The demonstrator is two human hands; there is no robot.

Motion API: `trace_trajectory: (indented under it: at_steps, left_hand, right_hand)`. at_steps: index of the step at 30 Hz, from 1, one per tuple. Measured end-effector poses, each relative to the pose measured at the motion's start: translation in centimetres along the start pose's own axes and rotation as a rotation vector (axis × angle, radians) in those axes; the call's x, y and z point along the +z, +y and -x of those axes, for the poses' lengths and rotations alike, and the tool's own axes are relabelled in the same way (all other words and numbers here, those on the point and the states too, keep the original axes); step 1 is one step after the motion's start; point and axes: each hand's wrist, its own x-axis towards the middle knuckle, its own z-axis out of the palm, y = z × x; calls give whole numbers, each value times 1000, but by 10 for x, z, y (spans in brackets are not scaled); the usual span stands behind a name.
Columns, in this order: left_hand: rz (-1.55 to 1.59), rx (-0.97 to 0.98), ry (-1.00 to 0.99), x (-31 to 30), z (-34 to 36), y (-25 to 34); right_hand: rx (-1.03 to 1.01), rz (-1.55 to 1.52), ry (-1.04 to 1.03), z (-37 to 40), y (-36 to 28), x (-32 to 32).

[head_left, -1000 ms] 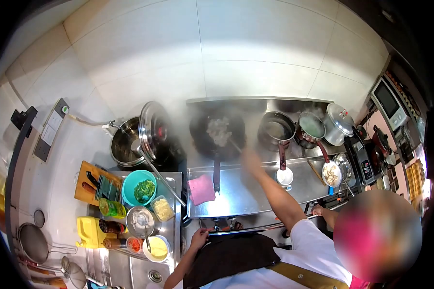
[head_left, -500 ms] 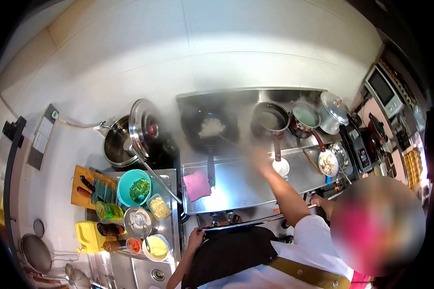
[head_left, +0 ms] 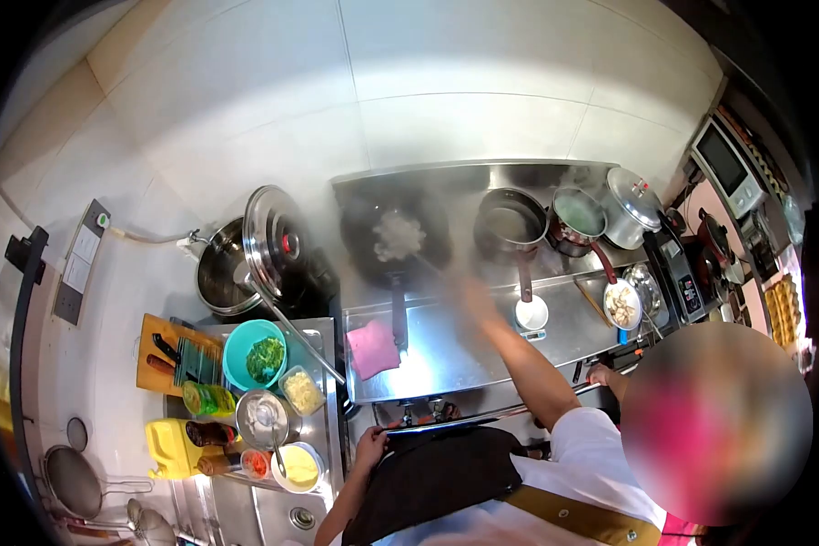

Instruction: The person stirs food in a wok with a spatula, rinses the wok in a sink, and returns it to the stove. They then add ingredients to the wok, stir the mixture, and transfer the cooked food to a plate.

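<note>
My right hand [head_left: 469, 298], smeared by motion and steam, is over the steel front of the stove. From it a thin shaft of a long-handled cooking utensil [head_left: 425, 263] runs to the dark wok [head_left: 359, 255]; steam hides its head. Pale food [head_left: 399, 237] lies in a clump inside the wok. The wok's dark handle [head_left: 399, 318] points toward me, beside a folded pink cloth [head_left: 373, 349]. Low down, my left hand [head_left: 370, 448] is closed on the left end of the metal rail [head_left: 455, 422] along the stove front.
Right of the wok stand a frying pan [head_left: 511, 221], a pot of greenish liquid [head_left: 579, 214] and a lidded pot [head_left: 630, 207]. At left are a lidded stockpot [head_left: 223, 273], a teal bowl of greens [head_left: 232, 355] and several ingredient containers. Another person's hand [head_left: 601, 374] rests at the rail.
My right hand has shifted slightly left, toward the wok. The pale food in the wok has moved a little and the steam has thinned. My left hand stays in place.
</note>
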Motion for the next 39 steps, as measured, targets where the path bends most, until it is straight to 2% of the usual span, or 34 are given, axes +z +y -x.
trace_trajectory:
  at_steps: [4, 7, 10, 15, 21, 24, 26, 27, 29, 30, 32, 33, 35, 37, 38, 39]
  left_hand:
    - [-26, 15, -1, 1, 3, 1]
    - [-59, 44, -19, 4, 0, 0]
    - [6, 54, -15, 5, -13, -6]
    - [59, 62, 27, 4, -12, -13]
    - [-219, 106, -32, 16, 8, -10]
    - [-144, 1, -37, 26, 18, -1]
    - [-118, -35, -16, 30, 19, -7]
    - [-146, -35, -1, 32, 20, -14]
    - [-194, -27, 25, 37, 24, -29]
    - [-255, 18, 13, 36, 14, -59]
    - [-270, -24, -44, 46, 34, -45]
    - [-281, -33, -81, 52, 40, -35]
    - [-378, 75, -179, 58, 34, -38]
    - [-479, 190, -258, 63, 16, -62]
    - [-359, 83, -307, 68, 18, -54]
    - [-389, 130, -351, 69, 13, -52]
  right_hand:
    - [127, 67, -107, -1, -12, -22]
    - [85, 117, -64, -9, -10, -3]
    - [36, 34, 19, -8, -5, 5]
    - [115, 16, -60, 9, 1, -21]
    - [135, -110, 87, 15, -18, -22]
    - [183, -210, 18, 12, -14, -11]
    - [197, -179, 13, -2, 13, 54]
    - [115, -199, -1, 13, 16, 42]
    - [164, -251, -119, 21, 11, 24]
    - [176, -302, -63, 32, 15, 27]
    - [195, -395, 73, 59, 29, 34]
    - [232, -418, 58, 76, 42, 37]
    - [327, -458, 40, 127, 78, 47]
    - [333, -429, -14, 203, 115, 51]
    - [364, -408, -136, 251, 142, 64]
    - [390, -389, -255, 302, 164, 73]
